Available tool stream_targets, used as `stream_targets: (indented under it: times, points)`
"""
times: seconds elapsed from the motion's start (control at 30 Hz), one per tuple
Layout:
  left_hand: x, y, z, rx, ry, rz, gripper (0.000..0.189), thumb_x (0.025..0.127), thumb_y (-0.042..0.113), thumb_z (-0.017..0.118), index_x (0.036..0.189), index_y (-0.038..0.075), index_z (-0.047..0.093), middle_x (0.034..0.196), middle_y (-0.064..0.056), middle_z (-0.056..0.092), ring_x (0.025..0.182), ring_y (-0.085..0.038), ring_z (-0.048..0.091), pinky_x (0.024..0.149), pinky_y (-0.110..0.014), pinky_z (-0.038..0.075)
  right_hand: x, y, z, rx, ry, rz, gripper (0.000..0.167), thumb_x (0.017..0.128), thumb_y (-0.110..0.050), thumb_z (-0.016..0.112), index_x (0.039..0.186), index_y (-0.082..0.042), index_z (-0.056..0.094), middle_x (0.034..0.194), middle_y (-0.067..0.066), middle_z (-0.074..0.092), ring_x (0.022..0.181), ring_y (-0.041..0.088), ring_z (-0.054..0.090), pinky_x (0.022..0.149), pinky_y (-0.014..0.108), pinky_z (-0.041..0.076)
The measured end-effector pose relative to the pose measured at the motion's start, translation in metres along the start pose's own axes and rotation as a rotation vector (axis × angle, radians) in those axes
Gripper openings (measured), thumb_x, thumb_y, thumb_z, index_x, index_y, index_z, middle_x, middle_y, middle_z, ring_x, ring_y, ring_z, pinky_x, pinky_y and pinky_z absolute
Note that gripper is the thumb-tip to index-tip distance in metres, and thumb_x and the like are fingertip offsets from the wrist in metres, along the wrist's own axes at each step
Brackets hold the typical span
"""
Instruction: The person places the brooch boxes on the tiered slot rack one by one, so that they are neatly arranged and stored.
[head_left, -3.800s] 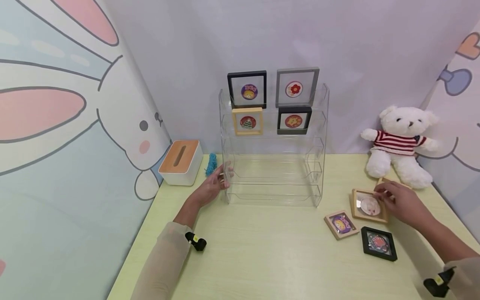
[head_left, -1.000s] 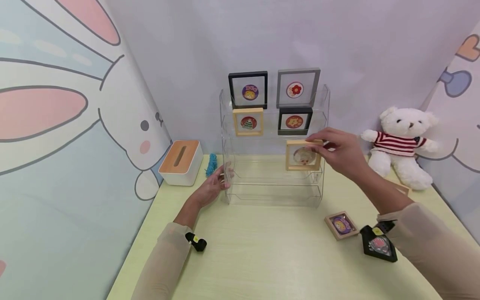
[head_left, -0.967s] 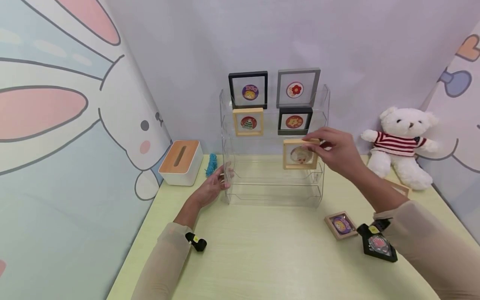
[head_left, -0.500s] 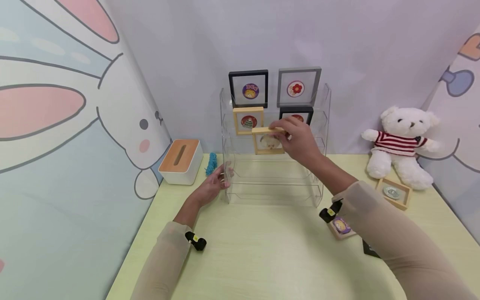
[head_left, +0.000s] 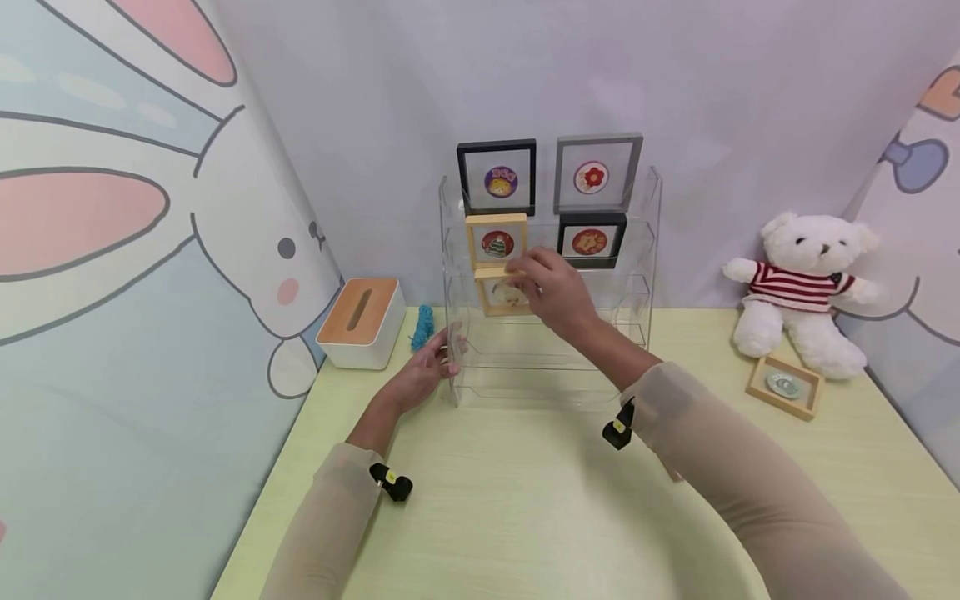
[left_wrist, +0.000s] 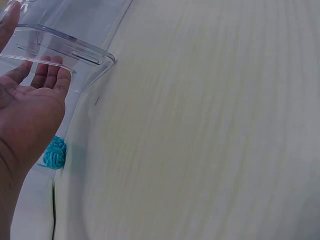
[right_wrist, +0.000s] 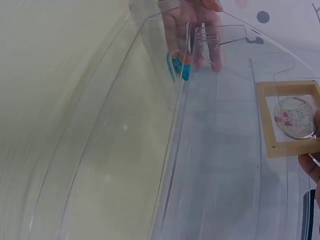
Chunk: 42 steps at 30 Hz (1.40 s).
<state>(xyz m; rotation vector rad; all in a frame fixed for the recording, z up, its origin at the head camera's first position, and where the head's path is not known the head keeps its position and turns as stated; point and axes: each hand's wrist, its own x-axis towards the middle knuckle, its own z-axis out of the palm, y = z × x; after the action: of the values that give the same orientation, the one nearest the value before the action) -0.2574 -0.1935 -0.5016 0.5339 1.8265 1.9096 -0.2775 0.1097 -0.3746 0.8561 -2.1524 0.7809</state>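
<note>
Pinch is what I read at the right hand [head_left: 553, 293]: thumb and fingers grasp a square pale-wood frame [head_left: 495, 298] near its upper right corner, in front of the left half of the clear rack [head_left: 525, 367], just below the tree-badge frame [head_left: 497, 243]. Whether its lower edge rests on a ledge I can't tell; released unsupported, I'd expect it to tip or drop. See-through ledges are hard to judge, so a corner could snag, and lifting might knock the tree-badge frame. The left hand [left_wrist: 37, 107] has its fingers at the rack's side; whether they grip, I cannot tell. Unbraced, the rack might slide under a push.

Inside the held frame I see a glossy round badge [right_wrist: 295, 117]. The rack looks like thin, shiny plastic. Beyond: knotty turquoise yarn [head_left: 423, 327], a smooth white box [head_left: 375, 342] with wood-grained top, a fluffy striped-shirt bear [head_left: 798, 292].
</note>
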Motion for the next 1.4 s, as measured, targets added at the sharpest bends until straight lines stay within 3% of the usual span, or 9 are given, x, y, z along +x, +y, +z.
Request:
stream_targets:
  times: [0.3,0.6,0.87,1.07,1.17,1.3,1.4]
  points:
    - [0.0,0.0,0.001,0.008,0.01,-0.007,0.084,0.11,-0.004,0.048,0.18,0.022,0.009,0.179,-0.026,0.017,0.168,-0.041,0.018,0.132,-0.065,0.021,-0.003,-0.006,0.006,0.007,-0.021,0.034,0.02,0.101,-0.013,0.081,0.12,-0.008,0.077,0.111,0.014,0.072,0.106,0.035,0.072,0.091,0.051,0.064]
    - [0.001,0.0,0.001,0.018,0.0,0.004,0.084,0.109,-0.006,0.047,0.18,0.017,0.007,0.181,-0.026,0.014,0.168,-0.042,0.017,0.132,-0.066,0.02,-0.004,-0.006,-0.002,0.0,-0.037,0.004,0.03,0.097,-0.017,0.086,0.124,-0.007,0.077,0.116,0.015,0.073,0.104,0.033,0.074,0.088,0.047,0.064]
    - [0.0,-0.001,-0.001,0.022,-0.004,0.007,0.084,0.109,-0.004,0.048,0.18,0.017,0.007,0.18,-0.024,0.018,0.169,-0.043,0.017,0.133,-0.067,0.018,-0.011,-0.001,-0.026,-0.033,-0.063,-0.017,0.045,0.095,-0.025,0.088,0.133,-0.006,0.076,0.125,0.017,0.073,0.117,0.035,0.072,0.097,0.05,0.062]
    - [-0.002,-0.001,0.0,0.032,-0.004,-0.001,0.085,0.11,0.001,0.053,0.18,0.022,0.008,0.18,-0.022,0.019,0.168,-0.042,0.017,0.133,-0.066,0.019,-0.025,0.013,-0.059,-0.051,-0.022,-0.043,0.049,0.088,-0.021,0.094,0.131,-0.004,0.077,0.122,0.018,0.073,0.098,0.033,0.076,0.085,0.049,0.064]
    - [-0.001,-0.001,0.0,0.038,-0.006,0.0,0.085,0.111,0.0,0.052,0.18,0.021,0.008,0.179,-0.022,0.019,0.168,-0.042,0.018,0.132,-0.065,0.022,-0.035,0.024,-0.079,-0.05,0.008,-0.107,0.047,0.092,-0.027,0.092,0.129,-0.002,0.078,0.12,0.019,0.074,0.095,0.032,0.075,0.081,0.042,0.064]
    - [-0.002,-0.001,0.0,0.037,-0.009,0.002,0.084,0.111,-0.001,0.05,0.18,0.021,0.009,0.179,-0.023,0.02,0.167,-0.042,0.02,0.131,-0.063,0.023,-0.047,0.036,-0.107,-0.01,0.072,-0.184,0.048,0.104,-0.042,0.077,0.125,0.0,0.079,0.115,0.02,0.075,0.093,0.033,0.073,0.087,0.018,0.055]
    - [-0.001,-0.001,-0.001,0.017,-0.008,0.003,0.084,0.111,0.003,0.056,0.18,0.023,0.011,0.178,-0.023,0.021,0.167,-0.041,0.02,0.131,-0.062,0.023,-0.057,0.042,-0.127,0.0,0.112,-0.182,0.055,0.106,-0.052,0.07,0.122,0.0,0.08,0.112,0.021,0.076,0.086,0.033,0.072,0.094,0.005,0.045]
